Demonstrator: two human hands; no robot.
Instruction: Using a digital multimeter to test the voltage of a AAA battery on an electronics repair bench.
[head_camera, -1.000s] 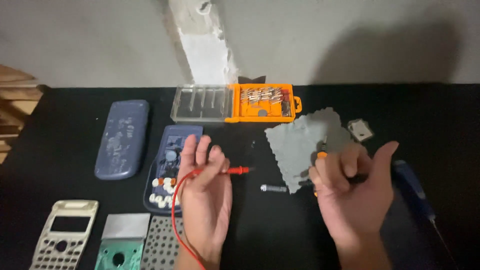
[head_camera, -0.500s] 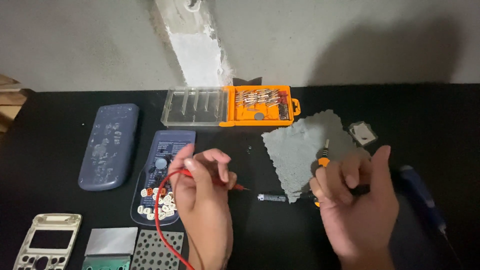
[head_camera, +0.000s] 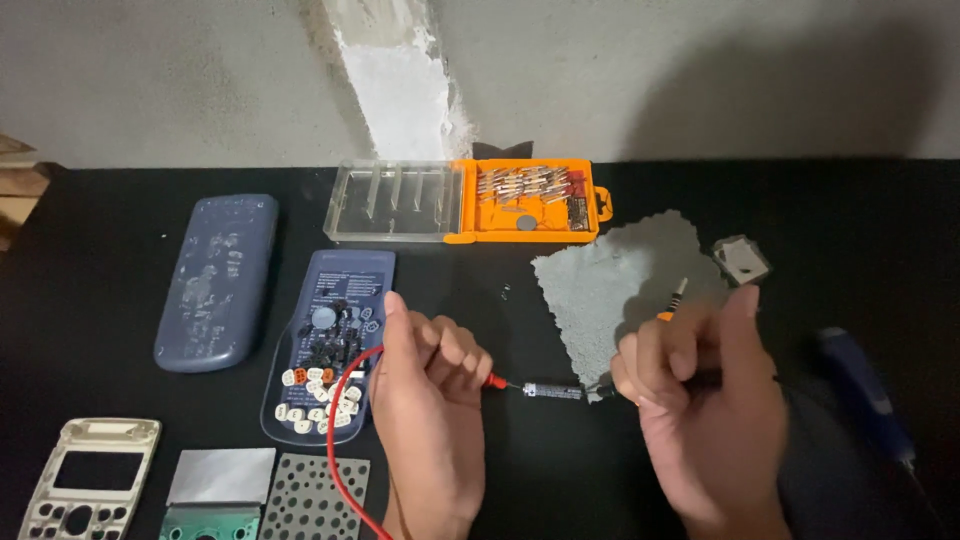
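Here the left hand (head_camera: 425, 400) pinches a red probe (head_camera: 495, 381), its tip touching the left end of a small battery (head_camera: 552, 391) lying on the black table (head_camera: 120, 170). The right hand (head_camera: 700, 400) grips a black probe at the battery's right end, an orange screwdriver (head_camera: 672, 298) tucked in too. Judging by this, a cell test is underway; both tips need steady contact. The battery is slim, dark and cylindrical.

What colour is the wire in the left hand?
Red; the wire shows best in the head view.
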